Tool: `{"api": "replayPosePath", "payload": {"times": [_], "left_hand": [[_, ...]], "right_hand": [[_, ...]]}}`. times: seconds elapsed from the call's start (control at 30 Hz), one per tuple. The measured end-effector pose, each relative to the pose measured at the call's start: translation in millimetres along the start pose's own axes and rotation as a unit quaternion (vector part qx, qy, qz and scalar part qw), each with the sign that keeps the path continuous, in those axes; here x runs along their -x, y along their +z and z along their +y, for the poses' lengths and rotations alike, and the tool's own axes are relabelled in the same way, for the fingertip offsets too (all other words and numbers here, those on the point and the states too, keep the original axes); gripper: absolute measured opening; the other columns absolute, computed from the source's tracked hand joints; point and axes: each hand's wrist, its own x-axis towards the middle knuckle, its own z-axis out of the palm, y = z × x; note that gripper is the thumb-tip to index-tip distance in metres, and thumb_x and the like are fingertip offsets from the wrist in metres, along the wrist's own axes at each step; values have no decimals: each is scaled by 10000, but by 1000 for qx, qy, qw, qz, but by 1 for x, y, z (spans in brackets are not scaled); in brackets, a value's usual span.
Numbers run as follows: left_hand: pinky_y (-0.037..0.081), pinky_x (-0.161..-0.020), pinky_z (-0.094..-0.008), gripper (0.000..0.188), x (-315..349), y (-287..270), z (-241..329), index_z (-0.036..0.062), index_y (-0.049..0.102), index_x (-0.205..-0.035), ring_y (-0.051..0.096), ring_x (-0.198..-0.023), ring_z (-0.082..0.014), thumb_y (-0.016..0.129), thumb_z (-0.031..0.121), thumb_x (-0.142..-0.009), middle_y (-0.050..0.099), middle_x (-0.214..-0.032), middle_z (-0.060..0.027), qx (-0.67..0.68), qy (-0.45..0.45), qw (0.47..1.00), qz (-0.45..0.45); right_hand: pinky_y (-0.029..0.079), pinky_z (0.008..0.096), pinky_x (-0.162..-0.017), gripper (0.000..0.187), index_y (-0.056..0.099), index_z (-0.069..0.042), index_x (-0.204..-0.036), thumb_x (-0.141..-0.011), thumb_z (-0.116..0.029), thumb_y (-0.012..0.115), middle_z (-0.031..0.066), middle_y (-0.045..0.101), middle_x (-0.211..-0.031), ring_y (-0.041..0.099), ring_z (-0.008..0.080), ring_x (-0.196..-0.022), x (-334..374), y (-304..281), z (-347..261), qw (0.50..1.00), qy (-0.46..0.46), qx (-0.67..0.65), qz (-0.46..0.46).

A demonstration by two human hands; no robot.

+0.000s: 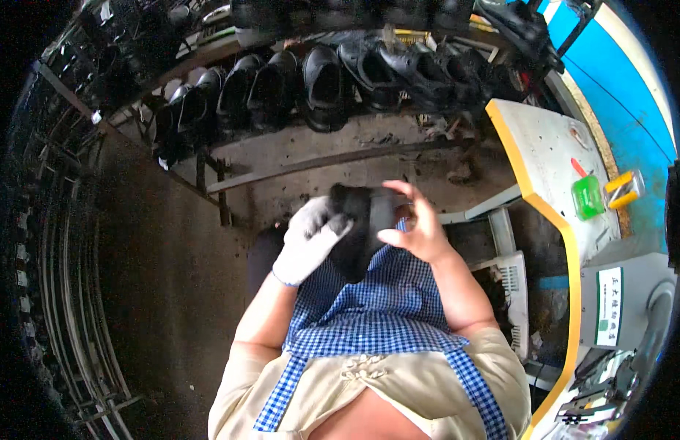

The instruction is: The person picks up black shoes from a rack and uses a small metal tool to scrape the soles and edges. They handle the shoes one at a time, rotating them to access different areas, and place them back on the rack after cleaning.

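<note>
In front of my apron I hold up a black piece that looks like a shoe upper point(352, 246); motion blurs its details. My left hand point(309, 238), in a white glove with greyed fingertips, is closed on its left side. On the other side is my bare right hand point(420, 229), its thumb and fingers curved round the piece's smooth, dark grey right edge. Part of the piece is covered by the gloved fingers. A blue-and-white checked apron point(376, 297) hangs just below both hands.
Ahead, a rack carries a row of black shoes point(325, 84), with more above. At right stands a yellow-edged white worktable point(534, 147) with a green container point(588, 197), a yellow-labelled jar point(624, 189) and a grey machine point(633, 293). A white plastic crate point(519, 293) sits beneath; metal rails point(72, 279) run along the left.
</note>
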Motion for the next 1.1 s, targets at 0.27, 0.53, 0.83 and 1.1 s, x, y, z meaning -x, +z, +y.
{"api": "replayPosePath", "payload": {"times": [0.27,0.53,0.83,1.1], "left_hand": [[495,-853,-278,314,27,8,32,16,590,-1200,602,-948,-113,632,98,-900,649,-1090,-32,257,-58,963,53],[480,-911,-315,410,31,13,17,-12,546,-1245,608,-1037,-192,663,84,-864,623,-1158,-116,28,66,996,53],[479,-900,-296,318,30,13,14,14,540,-1240,582,-1021,-133,582,65,-929,622,-1150,-53,102,59,992,36],[490,-818,-340,246,28,9,20,11,630,-1104,628,-936,-249,635,122,-885,639,-1080,-137,-14,76,996,45]], "right_hand": [[516,257,-595,477,639,-49,-1181,-746,-135,814,90,589,-1128,637,129,-772,-9,16,-15,957,-198,212,16],[509,284,-552,327,675,-31,-1009,-700,56,735,74,582,-893,627,162,-639,-17,28,-38,878,-329,349,-10],[243,190,-423,108,574,-87,-974,-984,-187,536,-56,400,-637,324,32,-506,-18,32,-3,958,18,-279,61],[418,198,-489,431,548,16,-1193,-922,-300,659,-1,625,-846,504,44,-547,-7,-2,8,995,76,-43,-50]]}}
